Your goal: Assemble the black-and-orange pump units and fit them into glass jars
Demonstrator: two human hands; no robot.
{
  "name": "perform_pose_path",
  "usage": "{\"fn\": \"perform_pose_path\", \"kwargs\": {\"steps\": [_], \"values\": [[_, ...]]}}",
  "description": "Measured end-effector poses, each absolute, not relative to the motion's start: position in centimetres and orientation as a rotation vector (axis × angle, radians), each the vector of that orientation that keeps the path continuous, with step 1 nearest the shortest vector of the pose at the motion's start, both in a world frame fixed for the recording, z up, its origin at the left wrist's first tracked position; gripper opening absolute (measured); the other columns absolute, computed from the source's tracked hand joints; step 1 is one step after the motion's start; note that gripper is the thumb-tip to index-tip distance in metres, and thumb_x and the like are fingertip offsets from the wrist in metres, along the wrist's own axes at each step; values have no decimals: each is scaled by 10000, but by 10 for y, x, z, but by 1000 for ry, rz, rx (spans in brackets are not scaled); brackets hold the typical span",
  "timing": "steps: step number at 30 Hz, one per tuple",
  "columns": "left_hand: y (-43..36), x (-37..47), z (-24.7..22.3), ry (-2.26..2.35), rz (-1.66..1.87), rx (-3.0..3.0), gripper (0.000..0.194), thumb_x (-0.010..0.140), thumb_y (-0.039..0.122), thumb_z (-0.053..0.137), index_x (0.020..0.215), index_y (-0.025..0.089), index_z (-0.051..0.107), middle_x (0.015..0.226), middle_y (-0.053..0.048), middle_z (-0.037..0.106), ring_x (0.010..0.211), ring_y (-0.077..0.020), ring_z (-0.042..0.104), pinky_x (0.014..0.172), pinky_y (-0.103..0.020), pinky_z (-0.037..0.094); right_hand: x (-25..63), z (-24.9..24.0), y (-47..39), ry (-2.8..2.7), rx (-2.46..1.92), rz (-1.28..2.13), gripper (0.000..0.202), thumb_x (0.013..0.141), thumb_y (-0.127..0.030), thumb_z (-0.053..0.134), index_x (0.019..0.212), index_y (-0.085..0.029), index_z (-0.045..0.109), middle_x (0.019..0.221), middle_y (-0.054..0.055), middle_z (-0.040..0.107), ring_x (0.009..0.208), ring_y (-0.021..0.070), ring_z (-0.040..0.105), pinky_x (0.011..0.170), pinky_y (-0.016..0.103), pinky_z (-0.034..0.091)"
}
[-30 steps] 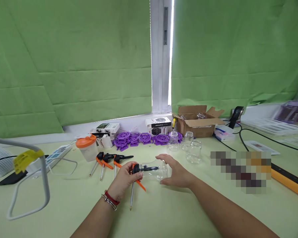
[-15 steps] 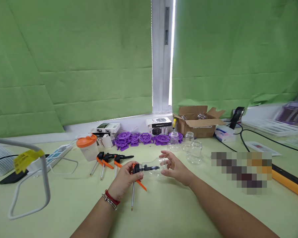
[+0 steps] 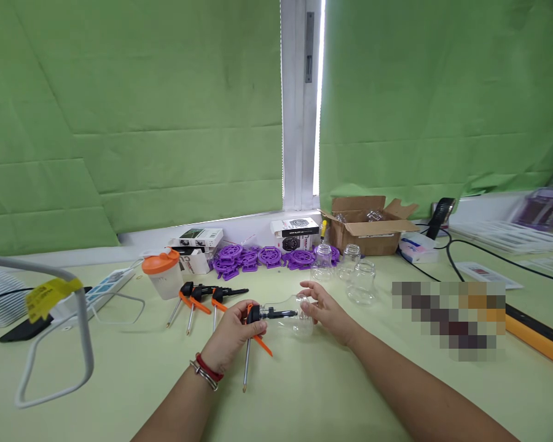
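Note:
My left hand [image 3: 230, 334] is closed around a black dispenser head [image 3: 253, 315] with an orange lever and a metal tube pointing down toward me. Its black stem lies sideways inside a clear bottle [image 3: 300, 329], whose neck faces my left hand. My right hand [image 3: 326, 312] grips the rounded far end of that bottle, fingers above and thumb in front. Left of my hands, several similar dispenser heads [image 3: 219, 298] lie on the table. Behind my right hand stand several clear bottles [image 3: 362, 285].
Purple wheel-shaped parts [image 3: 270, 256] lie along the wall beside small boxes [image 3: 298, 236]. An open cardboard box [image 3: 368, 240] is behind the bottles. An orange-lidded container [image 3: 161, 273], a power strip [image 3: 113, 282] and a grey bent frame [image 3: 90, 344] are at the left.
The bottle has shifted slightly to the right with my right hand, whose fingers now rest closer on its end. My left hand stays almost in place with the dispenser head.

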State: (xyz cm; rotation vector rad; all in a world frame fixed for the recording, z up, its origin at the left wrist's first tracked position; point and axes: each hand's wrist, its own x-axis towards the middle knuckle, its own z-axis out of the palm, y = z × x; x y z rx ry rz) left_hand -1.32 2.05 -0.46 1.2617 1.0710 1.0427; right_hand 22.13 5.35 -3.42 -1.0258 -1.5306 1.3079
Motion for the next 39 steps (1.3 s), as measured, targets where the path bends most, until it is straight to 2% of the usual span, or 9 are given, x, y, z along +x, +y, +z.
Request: {"fn": "perform_pose_path", "kwargs": {"steps": [15,24,31,35,39], "values": [[19,-11,-2,1053,1025,1275,369,562,267,771,848,170,560,682,42,560,629,-115,565,674,-292,496,216,-34,51,-1464,-1069,1372,442,804,-599,437,1070,-249,475,980,12,519,496,52,506,413,195,299],[22,-12,-12,1021,1018,1254,372,572,271,774,859,167,562,703,33,571,634,-119,583,691,-300,496,215,-40,55,-1383,-1117,1477,524,792,-670,354,1005,-220,517,992,46,580,393,35,427,342,196,218],[21,-12,-13,995,1009,1272,383,569,269,774,881,170,575,699,34,571,603,-112,564,640,-285,490,214,-46,58,-1369,-1125,1588,616,725,-745,369,858,-176,565,757,28,602,374,36,342,332,177,176],[22,-11,-13,961,1019,1264,361,600,265,754,892,165,567,674,33,576,579,-113,567,618,-282,480,214,-47,59,-1351,-1102,1633,595,747,-727,362,931,-193,550,809,38,621,371,45,375,331,183,205],[23,-12,-9,987,1078,1204,347,599,271,758,865,161,564,662,34,579,569,-108,574,623,-280,482,218,-42,59,-1359,-1035,1598,525,794,-660,369,1033,-219,522,968,68,617,428,58,440,354,189,226]]}}
